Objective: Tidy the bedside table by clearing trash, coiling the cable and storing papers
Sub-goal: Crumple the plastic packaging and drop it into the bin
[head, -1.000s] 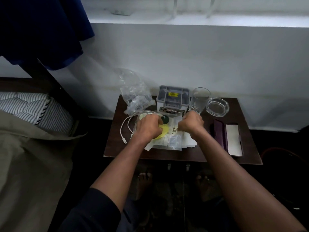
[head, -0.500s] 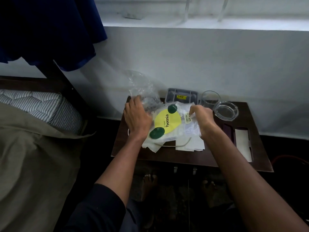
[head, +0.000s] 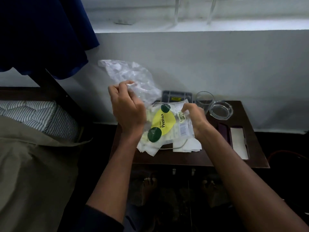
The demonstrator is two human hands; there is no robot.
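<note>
White wall (head: pixel 200 64) fills the background under a bright window ledge, with a dark blue cloth (head: pixel 41 34) hanging at the upper left. Below it lies a bed (head: pixel 33 156) with a striped pillow and an olive cover, just beside the dark wooden surface (head: pixel 209 156) of the bedside table. Above that surface the left hand (head: pixel 127 108) lifts a crumpled clear plastic bag (head: pixel 133 76), its fingers pinched on the bag's edge. The right hand (head: pixel 194 118) has its fingers clenched on the top right corner of a printed packet (head: pixel 165 123) with a yellow and green label, held tilted over a pile of white papers (head: pixel 184 145). A white cable (head: pixel 168 147) runs across those papers. At the back of the surface stand a grey box (head: pixel 177 96), a drinking glass (head: pixel 204 99) and, just beside it, a glass dish (head: pixel 220 110). On the right side lies a dark case (head: pixel 224 133) beside a white card (head: pixel 239 143).
</note>
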